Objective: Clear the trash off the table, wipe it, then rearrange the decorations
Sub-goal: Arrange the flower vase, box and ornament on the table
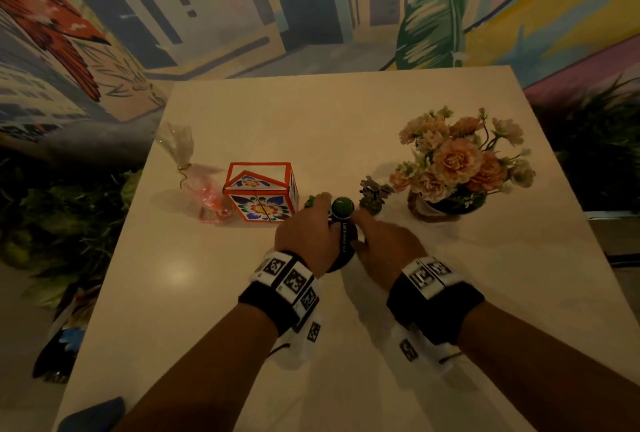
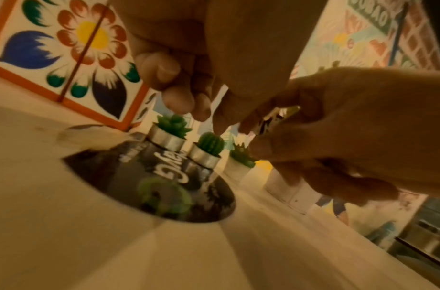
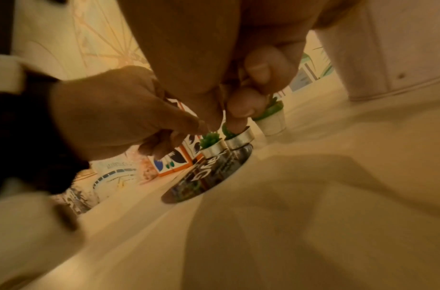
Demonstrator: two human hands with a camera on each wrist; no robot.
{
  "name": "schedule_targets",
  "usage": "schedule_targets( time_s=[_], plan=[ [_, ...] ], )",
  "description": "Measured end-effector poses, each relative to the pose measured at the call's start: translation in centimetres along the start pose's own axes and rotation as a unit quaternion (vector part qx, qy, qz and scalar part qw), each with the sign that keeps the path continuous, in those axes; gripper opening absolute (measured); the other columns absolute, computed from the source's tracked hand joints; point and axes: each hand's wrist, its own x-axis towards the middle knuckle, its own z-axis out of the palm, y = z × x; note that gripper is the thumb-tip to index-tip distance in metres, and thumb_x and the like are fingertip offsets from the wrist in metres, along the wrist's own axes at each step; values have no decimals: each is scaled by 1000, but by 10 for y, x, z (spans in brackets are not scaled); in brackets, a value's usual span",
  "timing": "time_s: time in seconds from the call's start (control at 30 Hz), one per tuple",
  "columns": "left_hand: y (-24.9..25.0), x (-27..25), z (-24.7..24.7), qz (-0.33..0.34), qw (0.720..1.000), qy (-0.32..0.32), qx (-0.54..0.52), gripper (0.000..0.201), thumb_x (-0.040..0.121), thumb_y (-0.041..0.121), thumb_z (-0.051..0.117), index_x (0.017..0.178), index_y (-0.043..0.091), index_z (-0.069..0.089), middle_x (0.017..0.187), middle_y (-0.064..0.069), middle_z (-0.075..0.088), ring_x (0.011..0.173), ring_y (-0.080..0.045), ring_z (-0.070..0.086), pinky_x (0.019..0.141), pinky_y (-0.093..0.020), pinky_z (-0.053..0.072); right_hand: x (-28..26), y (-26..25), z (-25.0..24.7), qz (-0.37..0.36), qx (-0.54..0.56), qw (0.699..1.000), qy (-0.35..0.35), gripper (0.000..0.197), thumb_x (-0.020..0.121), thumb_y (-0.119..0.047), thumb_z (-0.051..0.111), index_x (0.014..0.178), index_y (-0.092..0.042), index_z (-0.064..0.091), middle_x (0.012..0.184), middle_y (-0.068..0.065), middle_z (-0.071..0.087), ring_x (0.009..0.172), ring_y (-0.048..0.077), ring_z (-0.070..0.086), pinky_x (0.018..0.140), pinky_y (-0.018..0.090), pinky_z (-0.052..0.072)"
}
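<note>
A round black disc (image 1: 343, 249) with white lettering lies on the pale table (image 1: 346, 127), between my hands. Two tealight candles stand on it: a succulent one (image 2: 170, 131) and a round cactus one (image 1: 343, 207). My left hand (image 1: 317, 205) hovers with curled fingers (image 2: 179, 100) just over the succulent candle; I cannot see whether they touch it. My right hand (image 1: 363, 220) reaches in from the right, and its thumb and a fingertip (image 3: 241, 111) close on the round cactus candle (image 3: 227, 130). A small green plant in a white pot (image 3: 272, 119) stands just beyond the disc.
A flower-painted box with orange edges (image 1: 261, 194) sits left of my hands, with a tied cellophane bag (image 1: 204, 196) beside it. A pink bouquet in a dark pot (image 1: 457, 168) and a small brown figurine (image 1: 373, 193) stand to the right. Painted walls and foliage surround the table.
</note>
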Motion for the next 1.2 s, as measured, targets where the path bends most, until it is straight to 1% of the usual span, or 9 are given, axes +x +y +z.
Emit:
schedule_targets(
  time_s=[0.13, 0.27, 0.4, 0.57, 0.73, 0.9, 1.03, 1.13, 1.2],
  plan=[
    [15, 14, 6, 42, 999, -27, -8, 45, 90, 36, 54, 132, 22, 44, 111, -8, 66, 101, -30, 61, 77, -32, 47, -30, 22, 2, 39, -11, 999, -37, 13, 95, -32, 44, 104, -22, 45, 99, 5, 62, 92, 25, 57, 76, 32, 44],
    [26, 29, 18, -20, 996, -54, -67, 62, 84, 41, 63, 139, 21, 42, 127, -7, 61, 112, -27, 58, 91, -34, 48, -50, 51, -6, 70, 55, 995, 33, 14, 88, -35, 56, 87, -21, 52, 80, 0, 63, 80, 23, 59, 71, 32, 47],
    [31, 37, 28, -59, 990, -37, -121, 57, 83, 40, 64, 134, 19, 49, 113, -6, 66, 101, -24, 62, 79, -26, 45, -63, 82, -12, 123, 150, 977, 90, 18, 79, -34, 70, 82, -22, 57, 75, -3, 62, 67, 13, 56, 62, 25, 42],
    [39, 39, 36, -83, 983, -35, -162, 39, 83, 33, 67, 118, 20, 59, 99, -6, 66, 81, -22, 57, 68, -26, 41, -60, 115, -21, 177, 240, 941, 162, 47, 67, -27, 82, 104, -22, 53, 100, 2, 59, 71, 20, 57, 68, 29, 42],
    [46, 39, 43, -98, 981, -16, -166, 34, 82, 34, 67, 113, 20, 60, 105, -4, 65, 91, -24, 60, 69, -24, 39, -49, 133, -38, 178, 332, 898, 227, 94, 58, -21, 88, 137, -19, 38, 131, 2, 48, 98, 19, 54, 77, 34, 44],
    [52, 36, 46, -110, 977, -2, -182, 41, 77, 37, 71, 114, 23, 60, 105, -2, 66, 92, -24, 62, 70, -26, 47, -33, 136, -49, 126, 391, 886, 216, 97, 53, -17, 89, 135, -23, 37, 132, -5, 45, 110, 18, 51, 86, 43, 50],
    [55, 14, 39, -128, 981, 24, -141, 48, 78, 42, 70, 117, 19, 53, 96, -2, 65, 89, -23, 63, 67, -26, 44, -21, 141, -49, 97, 445, 868, 200, 95, 51, -6, 88, 133, -21, 41, 132, -5, 49, 114, 18, 51, 89, 44, 48],
    [74, -15, 40, -79, 990, 27, -112, 42, 84, 40, 63, 120, 23, 51, 73, 5, 61, 82, -20, 64, 69, -26, 47, -17, 146, -50, 77, 466, 859, 198, 94, 52, -2, 87, 133, -18, 42, 134, -1, 51, 116, 17, 52, 87, 40, 49],
    [88, -21, 47, -52, 993, -6, -108, 46, 85, 39, 62, 126, 23, 51, 75, 4, 66, 84, -19, 65, 75, -27, 50, -13, 150, -53, 61, 476, 854, 198, 90, 55, 3, 84, 133, -13, 42, 129, 0, 54, 107, 9, 56, 84, 34, 48]
  ],
)
